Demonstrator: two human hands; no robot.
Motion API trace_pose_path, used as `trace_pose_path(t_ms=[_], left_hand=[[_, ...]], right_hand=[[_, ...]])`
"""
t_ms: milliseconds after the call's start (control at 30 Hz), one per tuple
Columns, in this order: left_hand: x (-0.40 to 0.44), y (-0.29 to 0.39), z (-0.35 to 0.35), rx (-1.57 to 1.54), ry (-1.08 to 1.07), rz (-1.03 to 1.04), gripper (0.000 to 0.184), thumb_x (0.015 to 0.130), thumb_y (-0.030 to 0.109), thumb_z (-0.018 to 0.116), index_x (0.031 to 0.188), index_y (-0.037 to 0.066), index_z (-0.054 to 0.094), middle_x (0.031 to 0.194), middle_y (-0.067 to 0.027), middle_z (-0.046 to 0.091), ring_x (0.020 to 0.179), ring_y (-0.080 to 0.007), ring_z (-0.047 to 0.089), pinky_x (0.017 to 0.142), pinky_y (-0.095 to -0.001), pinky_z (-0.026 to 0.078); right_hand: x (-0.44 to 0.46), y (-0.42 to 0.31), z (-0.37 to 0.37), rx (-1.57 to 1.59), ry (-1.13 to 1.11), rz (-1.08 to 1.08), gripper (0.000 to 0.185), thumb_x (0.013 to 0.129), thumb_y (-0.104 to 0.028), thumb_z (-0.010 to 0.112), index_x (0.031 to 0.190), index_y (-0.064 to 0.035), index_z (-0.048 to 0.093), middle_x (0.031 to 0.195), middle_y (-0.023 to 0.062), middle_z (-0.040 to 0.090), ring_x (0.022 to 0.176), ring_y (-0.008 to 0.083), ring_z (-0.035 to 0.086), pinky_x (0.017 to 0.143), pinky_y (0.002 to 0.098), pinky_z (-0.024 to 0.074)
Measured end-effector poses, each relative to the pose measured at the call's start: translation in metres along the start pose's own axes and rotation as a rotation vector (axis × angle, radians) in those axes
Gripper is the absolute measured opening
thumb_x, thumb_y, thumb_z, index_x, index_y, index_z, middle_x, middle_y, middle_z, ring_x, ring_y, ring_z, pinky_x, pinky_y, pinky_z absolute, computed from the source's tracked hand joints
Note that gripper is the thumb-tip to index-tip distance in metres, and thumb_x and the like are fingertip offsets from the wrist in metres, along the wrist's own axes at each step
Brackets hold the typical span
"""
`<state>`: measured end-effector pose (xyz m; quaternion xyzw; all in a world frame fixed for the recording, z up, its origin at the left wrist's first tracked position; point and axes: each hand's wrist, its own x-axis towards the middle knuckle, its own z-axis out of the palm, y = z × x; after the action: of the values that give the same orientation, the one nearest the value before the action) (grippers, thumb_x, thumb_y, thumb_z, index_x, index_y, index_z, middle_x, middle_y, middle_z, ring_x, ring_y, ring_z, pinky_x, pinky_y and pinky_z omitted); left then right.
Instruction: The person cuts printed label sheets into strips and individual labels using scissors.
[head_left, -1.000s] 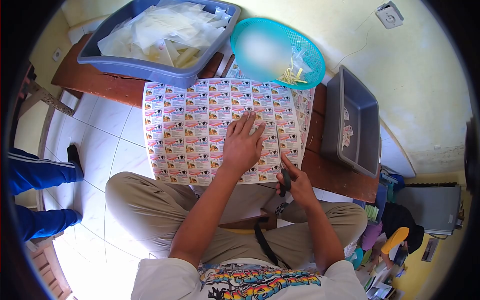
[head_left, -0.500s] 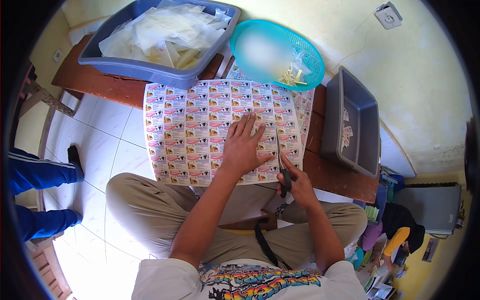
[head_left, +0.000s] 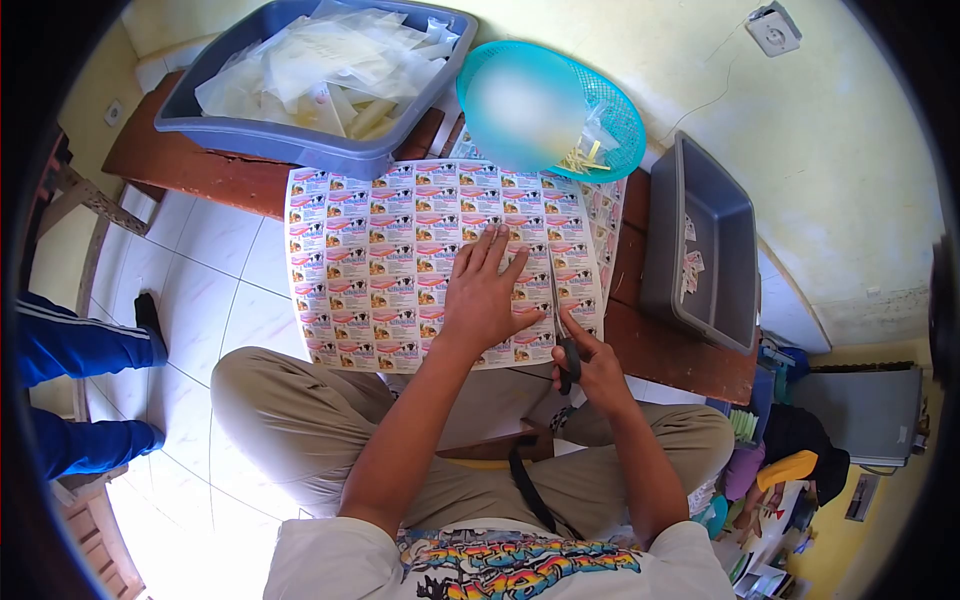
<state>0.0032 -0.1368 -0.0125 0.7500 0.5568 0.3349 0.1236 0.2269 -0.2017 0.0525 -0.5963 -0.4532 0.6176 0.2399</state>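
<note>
A large sheet of printed labels (head_left: 345,270) lies across the bench in front of me. My left hand (head_left: 488,295) rests flat on it right of its middle, fingers spread, holding nothing. My right hand (head_left: 592,365) is closed around the black handles of a pair of scissors (head_left: 570,365) at the sheet's near edge. The blades point away from me, along a long slit between the last label columns on the right. More printed sheets show from under the right edge.
A blue-grey tub (head_left: 375,155) of clear plastic bags stands back left, beside a turquoise basket (head_left: 625,125). A grey bin (head_left: 728,250) with a few cut labels is on the right. One person's legs (head_left: 90,345) show left, another person (head_left: 785,465) lower right.
My left thumb has stretched out toward the slit since the first frame. My right hand and the scissors have hardly moved. The person at lower right has shifted their arm.
</note>
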Motion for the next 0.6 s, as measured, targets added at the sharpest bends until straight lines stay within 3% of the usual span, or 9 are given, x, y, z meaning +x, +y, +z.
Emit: trace_pose_path(t_ms=[33, 333, 533, 600], left_hand=[[-0.0001, -0.0001, 0.0001, 0.000, 0.000, 0.001, 0.090, 0.072, 0.055, 0.091, 0.147, 0.012, 0.065, 0.165, -0.0219, 0.046, 0.156, -0.0365, 0.039, 0.126, -0.0529, 0.029], [-0.0003, -0.0005, -0.0013, 0.001, -0.010, 0.018, 0.095, 0.072, 0.057, 0.091, 0.148, 0.008, 0.063, 0.164, -0.0242, 0.046, 0.158, -0.0367, 0.037, 0.127, -0.0520, 0.028], [-0.0006, -0.0001, 0.0001, 0.009, -0.009, 0.018, 0.095, 0.072, 0.057, 0.091, 0.149, 0.008, 0.063, 0.164, -0.0242, 0.047, 0.157, -0.0369, 0.038, 0.127, -0.0521, 0.028], [-0.0007, -0.0008, 0.0010, 0.011, -0.009, 0.008, 0.091, 0.073, 0.056, 0.091, 0.149, 0.013, 0.064, 0.166, -0.0214, 0.045, 0.157, -0.0361, 0.038, 0.126, -0.0530, 0.029]], right_hand=[[0.0007, 0.0013, -0.0005, 0.012, -0.003, 0.000, 0.075, 0.102, -0.019, 0.078, 0.168, -0.0186, 0.041, 0.089, -0.0005, 0.063, 0.074, 0.0101, 0.064, 0.068, 0.0300, 0.0563], [0.0009, 0.0018, -0.0004, 0.008, -0.018, -0.008, 0.076, 0.102, -0.018, 0.078, 0.168, -0.0171, 0.040, 0.089, -0.0014, 0.064, 0.074, 0.0094, 0.064, 0.068, 0.0293, 0.0553], [-0.0004, -0.0021, 0.0015, -0.032, -0.011, -0.002, 0.072, 0.105, -0.012, 0.073, 0.168, -0.0147, 0.038, 0.090, 0.0004, 0.063, 0.077, 0.0102, 0.063, 0.067, 0.0303, 0.0570], [-0.0003, -0.0025, 0.0009, -0.042, -0.014, -0.004, 0.072, 0.105, -0.012, 0.073, 0.168, -0.0149, 0.038, 0.091, 0.0005, 0.063, 0.077, 0.0103, 0.063, 0.067, 0.0304, 0.0571]])
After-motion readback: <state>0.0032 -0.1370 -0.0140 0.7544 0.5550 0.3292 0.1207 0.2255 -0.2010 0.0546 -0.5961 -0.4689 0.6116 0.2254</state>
